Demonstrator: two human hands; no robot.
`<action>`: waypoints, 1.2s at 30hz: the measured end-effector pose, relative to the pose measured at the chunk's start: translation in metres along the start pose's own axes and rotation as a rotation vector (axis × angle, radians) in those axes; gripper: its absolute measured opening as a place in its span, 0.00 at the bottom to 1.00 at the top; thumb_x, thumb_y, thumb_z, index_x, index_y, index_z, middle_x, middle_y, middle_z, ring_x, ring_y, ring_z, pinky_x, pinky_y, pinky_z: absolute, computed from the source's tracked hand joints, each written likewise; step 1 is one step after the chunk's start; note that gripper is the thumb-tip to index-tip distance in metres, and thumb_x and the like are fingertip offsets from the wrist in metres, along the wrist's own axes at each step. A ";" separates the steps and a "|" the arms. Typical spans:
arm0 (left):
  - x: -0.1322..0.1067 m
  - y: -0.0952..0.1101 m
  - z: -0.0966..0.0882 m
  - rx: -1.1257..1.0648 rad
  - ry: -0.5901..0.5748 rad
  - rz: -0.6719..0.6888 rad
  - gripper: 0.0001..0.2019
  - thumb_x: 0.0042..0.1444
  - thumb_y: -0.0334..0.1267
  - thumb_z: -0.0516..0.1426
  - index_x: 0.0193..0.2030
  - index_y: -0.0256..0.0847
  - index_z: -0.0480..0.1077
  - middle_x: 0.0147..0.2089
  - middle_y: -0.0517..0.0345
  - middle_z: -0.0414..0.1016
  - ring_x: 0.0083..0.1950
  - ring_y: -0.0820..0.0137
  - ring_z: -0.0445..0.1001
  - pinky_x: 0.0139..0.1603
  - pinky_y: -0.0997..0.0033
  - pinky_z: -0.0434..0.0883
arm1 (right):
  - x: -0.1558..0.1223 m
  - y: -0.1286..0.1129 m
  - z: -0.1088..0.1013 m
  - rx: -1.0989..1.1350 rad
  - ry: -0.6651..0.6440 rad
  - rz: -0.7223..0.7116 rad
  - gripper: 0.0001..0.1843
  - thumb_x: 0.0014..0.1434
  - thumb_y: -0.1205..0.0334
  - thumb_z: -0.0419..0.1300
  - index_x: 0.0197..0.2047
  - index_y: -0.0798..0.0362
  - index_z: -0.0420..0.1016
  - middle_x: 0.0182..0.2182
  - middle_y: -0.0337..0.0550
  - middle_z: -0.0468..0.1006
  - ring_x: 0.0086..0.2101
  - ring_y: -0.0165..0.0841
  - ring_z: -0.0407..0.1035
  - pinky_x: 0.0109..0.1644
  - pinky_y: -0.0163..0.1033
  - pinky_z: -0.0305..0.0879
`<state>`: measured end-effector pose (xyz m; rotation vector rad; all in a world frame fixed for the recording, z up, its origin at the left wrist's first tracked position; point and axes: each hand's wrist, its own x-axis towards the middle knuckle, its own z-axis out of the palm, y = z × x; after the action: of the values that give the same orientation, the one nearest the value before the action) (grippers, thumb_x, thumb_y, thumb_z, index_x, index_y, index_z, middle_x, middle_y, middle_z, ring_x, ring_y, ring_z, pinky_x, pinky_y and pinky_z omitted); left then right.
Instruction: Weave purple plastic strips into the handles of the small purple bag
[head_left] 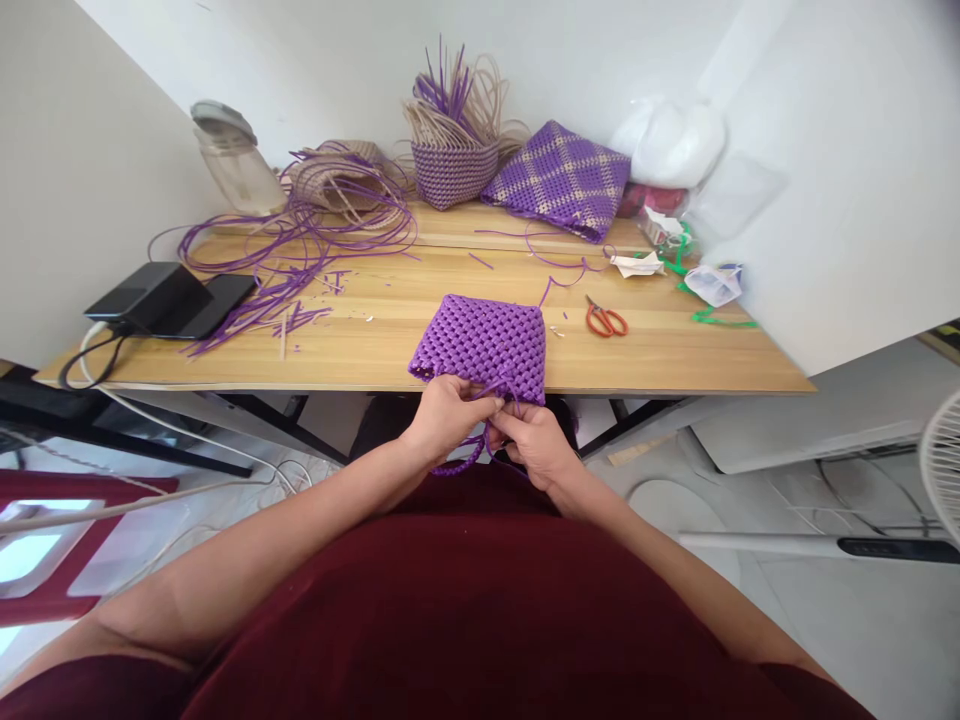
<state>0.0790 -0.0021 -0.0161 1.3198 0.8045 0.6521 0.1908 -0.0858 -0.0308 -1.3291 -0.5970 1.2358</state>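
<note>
A small purple woven basket (484, 342) lies on its side at the front edge of the wooden table (675, 355), its near rim hanging over the edge. My left hand (444, 415) is closed on the basket's near rim. My right hand (534, 445) pinches purple strips (501, 397) at that same rim. A braided purple loop (461, 465) hangs below between my hands.
Orange-handled scissors (605, 320) lie right of the basket. Loose purple strips (292, 250) sprawl across the left. At the back stand a half-woven basket (454, 150), a purple checked woven bag (561, 180), a jar (236, 160) and white bags (667, 140). A black device (169, 298) rests far left.
</note>
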 end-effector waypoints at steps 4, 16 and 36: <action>0.003 -0.005 -0.002 0.128 0.014 0.060 0.08 0.47 0.38 0.65 0.31 0.35 0.77 0.32 0.52 0.78 0.33 0.69 0.74 0.35 0.71 0.70 | 0.001 0.004 0.000 -0.026 -0.027 -0.071 0.19 0.45 0.49 0.71 0.22 0.56 0.73 0.20 0.40 0.73 0.20 0.26 0.63 0.20 0.31 0.51; 0.000 0.003 -0.004 -0.039 -0.068 -0.017 0.11 0.42 0.39 0.69 0.28 0.35 0.74 0.29 0.53 0.77 0.28 0.70 0.72 0.29 0.71 0.69 | -0.003 0.003 -0.002 -0.116 -0.054 -0.148 0.17 0.50 0.51 0.70 0.24 0.56 0.74 0.21 0.41 0.75 0.22 0.28 0.66 0.28 0.34 0.64; 0.002 0.015 -0.002 -0.111 -0.064 -0.080 0.08 0.41 0.34 0.67 0.24 0.34 0.74 0.20 0.59 0.70 0.21 0.78 0.64 0.24 0.76 0.61 | -0.017 0.000 -0.019 -0.624 0.172 -0.484 0.11 0.57 0.52 0.66 0.34 0.50 0.78 0.30 0.42 0.81 0.28 0.34 0.72 0.36 0.39 0.67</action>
<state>0.0792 0.0032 -0.0019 1.1959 0.7540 0.5804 0.2028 -0.1088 -0.0297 -1.6452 -1.1598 0.5419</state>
